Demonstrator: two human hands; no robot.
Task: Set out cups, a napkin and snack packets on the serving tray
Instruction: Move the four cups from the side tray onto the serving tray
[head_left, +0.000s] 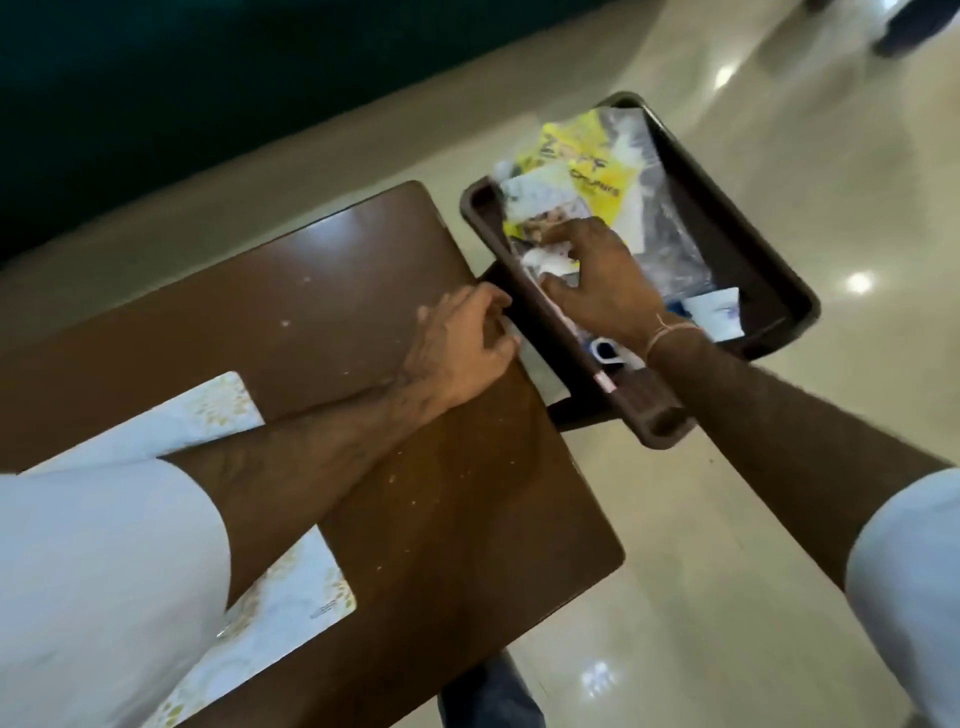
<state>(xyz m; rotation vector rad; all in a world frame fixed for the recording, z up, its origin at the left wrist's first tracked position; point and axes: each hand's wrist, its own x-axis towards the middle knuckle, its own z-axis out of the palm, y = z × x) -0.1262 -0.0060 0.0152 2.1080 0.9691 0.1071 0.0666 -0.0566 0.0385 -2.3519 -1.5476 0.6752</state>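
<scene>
A dark brown serving tray (737, 228) sits to the right of the table, partly over its corner. Yellow snack packets (587, 171) lie at its far end, beside a clear plastic bag (670, 228). A white paper cup (714, 312) lies on its side near the tray's right rim. My right hand (602, 280) is inside the tray, fingers down on a white crumpled napkin or packet (545, 260); the grip is unclear through blur. My left hand (462, 348) rests on the table edge, fingers curled against the tray's near rim and a white sheet.
The brown wooden table (337, 322) carries a white patterned placemat (291, 613) under my left forearm. Glossy cream floor (727, 597) surrounds the table on the right. A dark wall runs along the back left. Something dark blue shows below the table's front edge.
</scene>
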